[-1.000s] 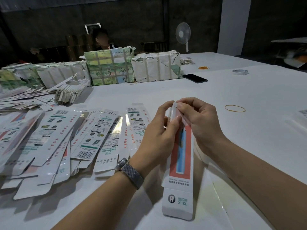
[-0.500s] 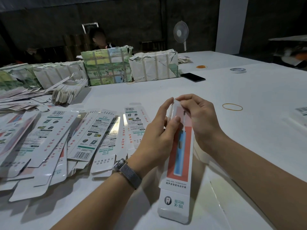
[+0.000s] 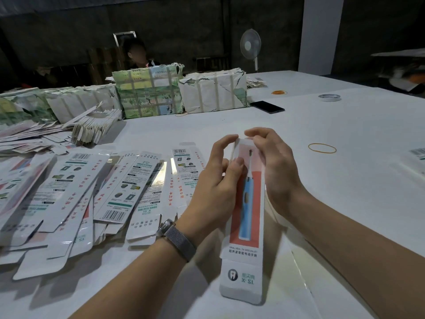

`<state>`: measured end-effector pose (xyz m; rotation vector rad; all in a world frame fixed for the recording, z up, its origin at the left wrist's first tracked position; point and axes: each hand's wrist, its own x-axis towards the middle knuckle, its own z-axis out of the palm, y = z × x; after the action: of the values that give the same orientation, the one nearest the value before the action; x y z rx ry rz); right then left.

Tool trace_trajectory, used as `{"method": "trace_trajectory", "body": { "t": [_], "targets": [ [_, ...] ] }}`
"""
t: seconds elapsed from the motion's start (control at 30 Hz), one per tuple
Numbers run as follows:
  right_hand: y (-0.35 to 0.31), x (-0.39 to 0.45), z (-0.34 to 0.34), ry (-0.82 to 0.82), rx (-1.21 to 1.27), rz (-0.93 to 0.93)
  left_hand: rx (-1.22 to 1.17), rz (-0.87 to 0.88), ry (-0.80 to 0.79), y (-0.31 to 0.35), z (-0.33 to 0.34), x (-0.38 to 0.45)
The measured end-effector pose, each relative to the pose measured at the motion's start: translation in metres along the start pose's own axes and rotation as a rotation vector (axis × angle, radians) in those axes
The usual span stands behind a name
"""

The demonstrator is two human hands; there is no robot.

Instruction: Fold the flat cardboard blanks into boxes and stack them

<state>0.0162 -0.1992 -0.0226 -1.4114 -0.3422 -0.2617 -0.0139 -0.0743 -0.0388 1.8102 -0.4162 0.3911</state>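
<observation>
I see the left hand [image 3: 213,180] and right hand [image 3: 276,171] both pinching the far end of one long box [image 3: 246,215]; flat blanks [image 3: 92,192] lie beside it. They rest on the white table [image 3: 345,180].

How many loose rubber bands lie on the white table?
3: one yellow rubber band right of the hands, a small orange one far back beside the black phone, and one at the foot of the wrapped bundles. Others may be hidden.
</observation>
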Motion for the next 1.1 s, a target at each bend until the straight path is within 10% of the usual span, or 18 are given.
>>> {"method": "trace_trajectory", "body": {
  "t": [0.73,1.1],
  "targets": [
    [0.010,0.003,0.000,-0.015,0.072,0.005,-0.013,-0.032,0.124,-0.006,-0.006,0.004],
    [0.001,-0.002,-0.002,-0.227,-0.795,-0.312,-0.134,-0.013,0.347,0.002,-0.022,0.008]
  ]
}}
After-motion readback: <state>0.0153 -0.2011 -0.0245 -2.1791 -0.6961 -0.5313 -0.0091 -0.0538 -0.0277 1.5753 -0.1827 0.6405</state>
